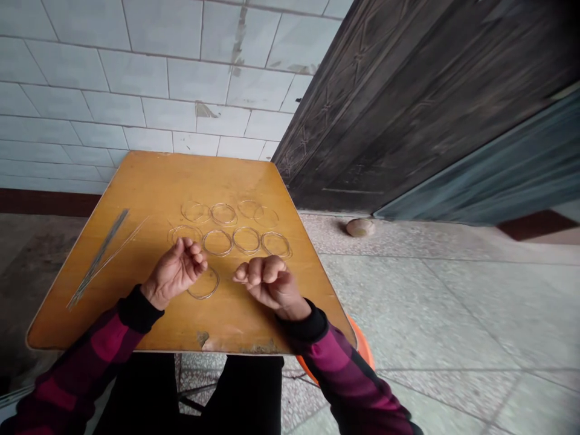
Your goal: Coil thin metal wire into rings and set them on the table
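My left hand (178, 270) is above the near left part of the table, palm turned inward and fingers curled toward the thumb. Just beside it, partly hidden by the fingers, is a thin wire ring (207, 296); whether the hand touches it I cannot tell. My right hand (270, 279) is closed to the right, its bent fingers pointing left, apart from the left hand. Anything thin in either grip does not show. Beyond the hands, several coiled wire rings (218, 254) lie in two rows on the wooden table (149, 181).
A bundle of straight grey wires (102, 254) lies on the table's left side, with a few thinner wires next to it. White wall tiles (136, 78) rise behind. A dark wooden panel (385, 109) stands right. An orange stool (364, 347) shows under the table's right edge.
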